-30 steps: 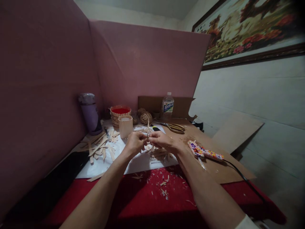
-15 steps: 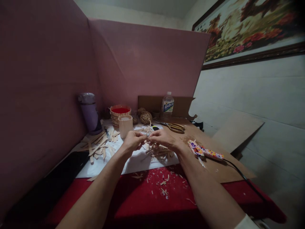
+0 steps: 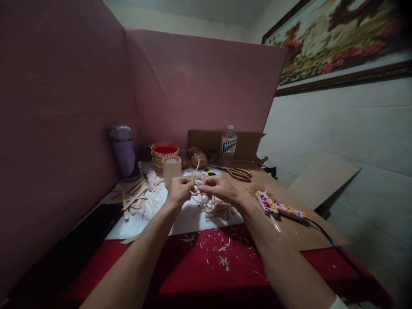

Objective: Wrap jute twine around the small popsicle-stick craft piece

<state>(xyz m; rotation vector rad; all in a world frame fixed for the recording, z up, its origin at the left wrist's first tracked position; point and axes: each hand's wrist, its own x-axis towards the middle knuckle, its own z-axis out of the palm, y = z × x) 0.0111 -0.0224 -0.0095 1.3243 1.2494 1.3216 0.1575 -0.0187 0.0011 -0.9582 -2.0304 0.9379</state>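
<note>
Your left hand (image 3: 179, 192) and right hand (image 3: 219, 189) meet above the white sheet (image 3: 183, 222), fingertips almost touching. Each pinches the twine strand (image 3: 196, 168) between thumb and forefinger, with the other fingers curled in. The strand rises from the pinch toward the twine ball (image 3: 199, 159) at the back.

Under your right hand lies a heap of cut sticks (image 3: 219, 209). The stick cup (image 3: 171, 169) stands just behind your left knuckles, with little gap. The red-lined basket (image 3: 164, 152) is behind it, and the purple bottle (image 3: 124, 151) stands hard against the pink partition (image 3: 64, 107), which walls off your left side and the back. Loose craft sticks (image 3: 137, 195) litter the sheet's left part.

To your right, the scissors (image 3: 238, 172) and the flowered glue gun (image 3: 279, 207) lie on the cardboard sheet (image 3: 302, 231), both apart from your wrist. The gun's cord (image 3: 333, 244) runs off over the table's right edge. The widest open room is the red cloth (image 3: 193, 279) near you, strewn only with shavings.
</note>
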